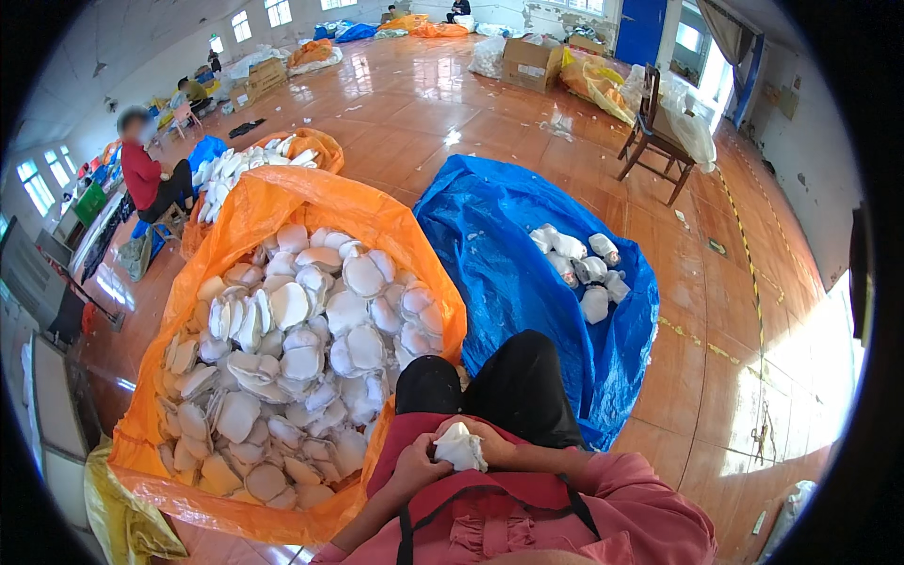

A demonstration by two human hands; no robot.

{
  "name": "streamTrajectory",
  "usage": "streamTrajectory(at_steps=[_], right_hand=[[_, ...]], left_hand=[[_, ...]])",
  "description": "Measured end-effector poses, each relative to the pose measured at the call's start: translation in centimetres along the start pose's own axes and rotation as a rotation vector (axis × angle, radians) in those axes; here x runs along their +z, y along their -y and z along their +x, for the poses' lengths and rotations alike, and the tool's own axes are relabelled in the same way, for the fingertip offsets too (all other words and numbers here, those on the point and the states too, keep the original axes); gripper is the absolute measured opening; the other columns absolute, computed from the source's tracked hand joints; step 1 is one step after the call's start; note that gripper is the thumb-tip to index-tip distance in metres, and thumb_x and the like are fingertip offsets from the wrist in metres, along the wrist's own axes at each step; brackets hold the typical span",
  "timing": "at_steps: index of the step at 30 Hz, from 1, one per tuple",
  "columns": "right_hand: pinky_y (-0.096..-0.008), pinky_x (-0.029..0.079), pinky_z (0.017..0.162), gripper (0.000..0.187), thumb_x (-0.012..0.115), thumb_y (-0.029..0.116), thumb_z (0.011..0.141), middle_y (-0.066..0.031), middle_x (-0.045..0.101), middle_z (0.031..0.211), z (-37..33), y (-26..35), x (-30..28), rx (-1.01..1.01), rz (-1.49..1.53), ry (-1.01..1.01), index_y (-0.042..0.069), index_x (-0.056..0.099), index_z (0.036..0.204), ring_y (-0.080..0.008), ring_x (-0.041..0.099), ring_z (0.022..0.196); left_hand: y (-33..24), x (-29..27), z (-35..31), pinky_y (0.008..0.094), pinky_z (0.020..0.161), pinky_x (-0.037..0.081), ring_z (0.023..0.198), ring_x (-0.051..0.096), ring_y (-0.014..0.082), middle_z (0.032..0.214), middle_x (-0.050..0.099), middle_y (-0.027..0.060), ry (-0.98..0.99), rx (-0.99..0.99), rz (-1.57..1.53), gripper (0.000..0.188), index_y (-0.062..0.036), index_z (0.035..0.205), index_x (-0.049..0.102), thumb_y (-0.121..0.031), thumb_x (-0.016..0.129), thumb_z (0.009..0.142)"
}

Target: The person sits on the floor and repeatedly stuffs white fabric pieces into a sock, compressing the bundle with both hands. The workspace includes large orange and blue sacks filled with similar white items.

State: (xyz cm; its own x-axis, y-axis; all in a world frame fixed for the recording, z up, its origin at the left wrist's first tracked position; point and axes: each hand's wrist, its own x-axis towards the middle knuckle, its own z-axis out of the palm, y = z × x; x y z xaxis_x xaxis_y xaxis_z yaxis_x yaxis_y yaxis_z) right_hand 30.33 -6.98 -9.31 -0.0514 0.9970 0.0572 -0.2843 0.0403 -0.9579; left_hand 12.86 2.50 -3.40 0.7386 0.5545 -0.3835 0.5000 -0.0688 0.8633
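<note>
Between my two hands, over my lap, is a white, soft-looking cloth piece point(460, 448), bunched up. My left hand point(417, 467) grips it from the left with bent fingers. From the right and the far side, my right hand point(490, 443) closes round it. In front of me to the left, a big orange sack point(330, 193) lies open, full of flat, rounded white pads point(290, 306), many stacked together. To its right spreads an open blue sack point(490, 273); inside it a few bunched white bundles point(593, 271) lie in a small heap.
Behind the orange sack is another orange sack with white pads point(247, 174). A person in a red top point(146, 179) sits on a stool at the left. A wooden chair point(659, 137) stands at the right, and cardboard boxes point(530, 64) are at the back.
</note>
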Motion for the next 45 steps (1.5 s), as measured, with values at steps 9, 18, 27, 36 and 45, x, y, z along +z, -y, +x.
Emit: streamTrajectory(at_steps=[9, 18, 27, 36, 45], right_hand=[[-0.0352, 0.041, 0.104, 0.05, 0.067, 0.014, 0.089, -0.0096, 0.055, 0.128, 1.0, 7.4, -2.8, 0.337, -0.197, 0.403, 0.005, 0.048, 0.134, -0.0218, 0.051, 0.122], [-0.0399, 0.048, 0.082, 0.033, 0.075, 0.024, 0.076, -0.0162, 0.058, 0.098, 3.4, 4.1, -1.7, 0.039, -0.748, 0.077, 0.005, 0.058, 0.098, -0.0339, 0.059, 0.093], [-0.0356, 0.05, 0.076, 0.033, 0.074, 0.011, 0.077, -0.0129, 0.061, 0.09, 6.0, 1.2, -2.3, 0.006, -0.728, -0.251, 0.007, 0.056, 0.104, -0.0294, 0.063, 0.084], [-0.0413, 0.052, 0.081, 0.036, 0.073, 0.017, 0.075, -0.0137, 0.063, 0.101, 6.9, 1.3, -1.7, -0.049, -1.049, -0.194, 0.009, 0.056, 0.106, -0.0365, 0.062, 0.098], [-0.0337, 0.046, 0.091, 0.057, 0.076, 0.028, 0.081, -0.0104, 0.058, 0.109, 9.3, 8.3, -4.7, 0.277, -0.664, 0.326, 0.0, 0.054, 0.126, -0.0254, 0.058, 0.104]], left_hand=[[0.7, -2.1, -0.7, 0.0326, 0.079, 0.052, 0.088, 0.066, 0.0174, 0.094, 0.068, 0.0086, 0.157, -0.074, -0.214, 0.039, -0.0012, 0.109, 0.062, -0.006, 0.072, 0.071], [0.3, -1.3, 2.1, 0.0458, 0.071, 0.048, 0.083, 0.063, 0.0362, 0.084, 0.062, 0.017, -0.066, 0.151, 0.198, 0.026, -0.0086, 0.089, 0.061, -0.032, 0.07, 0.085], [-1.4, 1.6, 3.8, 0.0496, 0.075, 0.048, 0.09, 0.062, 0.04, 0.094, 0.063, 0.0211, -0.588, 0.312, 0.28, 0.028, -0.0012, 0.092, 0.056, -0.016, 0.072, 0.075], [-2.7, -3.0, 3.8, 0.0389, 0.073, 0.05, 0.083, 0.064, 0.0272, 0.084, 0.063, 0.0158, -0.18, 0.003, -0.097, 0.033, -0.0011, 0.092, 0.058, -0.024, 0.071, 0.073], [0.1, -3.7, 4.1, 0.0418, 0.069, 0.047, 0.079, 0.058, 0.0352, 0.084, 0.058, 0.0158, -0.457, 0.279, 0.206, 0.026, -0.0036, 0.09, 0.052, -0.013, 0.068, 0.072]])
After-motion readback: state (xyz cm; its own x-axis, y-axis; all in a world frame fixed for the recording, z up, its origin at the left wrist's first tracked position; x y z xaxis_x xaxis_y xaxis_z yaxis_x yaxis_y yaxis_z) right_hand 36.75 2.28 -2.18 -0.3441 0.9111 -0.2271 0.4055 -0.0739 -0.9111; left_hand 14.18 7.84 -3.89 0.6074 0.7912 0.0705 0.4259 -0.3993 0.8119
